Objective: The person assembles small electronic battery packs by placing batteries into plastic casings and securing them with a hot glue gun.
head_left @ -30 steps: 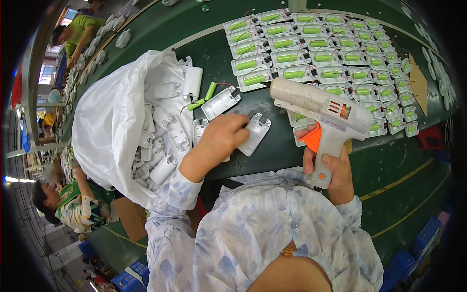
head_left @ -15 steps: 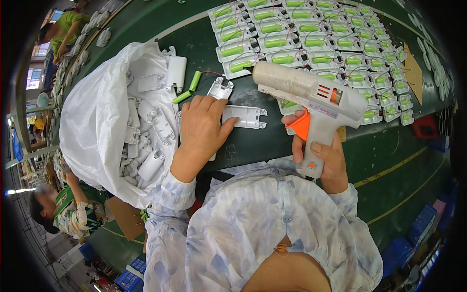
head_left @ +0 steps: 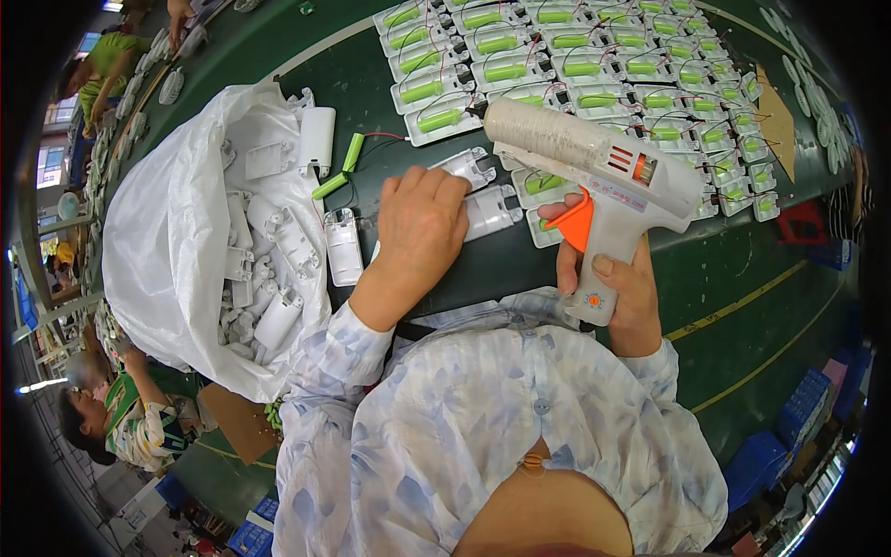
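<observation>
My right hand is wrapped round the handle of a white glue gun with an orange trigger. Its dark nozzle points left, just over the nearest rows of casings. Fingers bent and thumb tucked under, my left hand grips at a white plastic casing on the table. A second white casing shows beyond its fingertips. Left of this hand lies another white casing. Two green battery cells with a red wire lie near the bag.
A white plastic bag full of loose white casings stands at the left. Rows of casings with green cells cover the far right of the green table. Other people are at the left edge. Blue crates stand at lower right.
My left hand has moved right with its fingers more bent, and the casings by it have shifted right. A casing formerly under the hand now shows. The right hand keeps hold of the glue gun.
</observation>
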Tool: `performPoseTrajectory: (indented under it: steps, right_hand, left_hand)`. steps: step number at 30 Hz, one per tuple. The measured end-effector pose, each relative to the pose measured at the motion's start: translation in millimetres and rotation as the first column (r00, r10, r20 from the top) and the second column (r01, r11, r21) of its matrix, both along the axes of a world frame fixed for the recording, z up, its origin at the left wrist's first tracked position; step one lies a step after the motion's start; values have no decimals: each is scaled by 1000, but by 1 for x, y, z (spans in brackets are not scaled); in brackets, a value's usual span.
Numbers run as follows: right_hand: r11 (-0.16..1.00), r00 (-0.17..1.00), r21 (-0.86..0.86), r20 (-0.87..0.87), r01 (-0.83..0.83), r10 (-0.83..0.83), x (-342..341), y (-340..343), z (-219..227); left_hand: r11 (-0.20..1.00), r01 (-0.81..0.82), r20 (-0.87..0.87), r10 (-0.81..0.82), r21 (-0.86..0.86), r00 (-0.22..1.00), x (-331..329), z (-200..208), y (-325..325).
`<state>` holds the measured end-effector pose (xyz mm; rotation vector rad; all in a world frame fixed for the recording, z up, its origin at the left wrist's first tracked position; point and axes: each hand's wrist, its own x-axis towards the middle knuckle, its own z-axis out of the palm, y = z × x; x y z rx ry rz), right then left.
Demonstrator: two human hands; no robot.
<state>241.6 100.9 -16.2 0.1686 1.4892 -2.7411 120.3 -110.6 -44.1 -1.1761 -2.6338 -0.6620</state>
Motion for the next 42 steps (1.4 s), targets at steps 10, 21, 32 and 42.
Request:
performPoseTrajectory:
  steps: [10, 21, 32, 42]
  right_hand:
    - [1000, 999, -24, 49, 5, -4, 0, -4, -3]
    - [987, 999, -159, 34, -25, 31, -6, -1, -10]
    - [994, 999, -101, 30, -42, 45, -1, -8, -8]
    - [995, 1000, -101, 23, -3, 6, 5, 0, -9]
  left_hand:
    - [992, -102, -6, 102, 73, 995, -20, -8, 1]
    - [945, -325, 141, 318, 26, 937, 38, 36, -82]
    - [879, -424, 101, 452, -218, 886, 72, 22, -72]
    - [995, 100, 229, -98, 4, 968, 65, 22, -51]
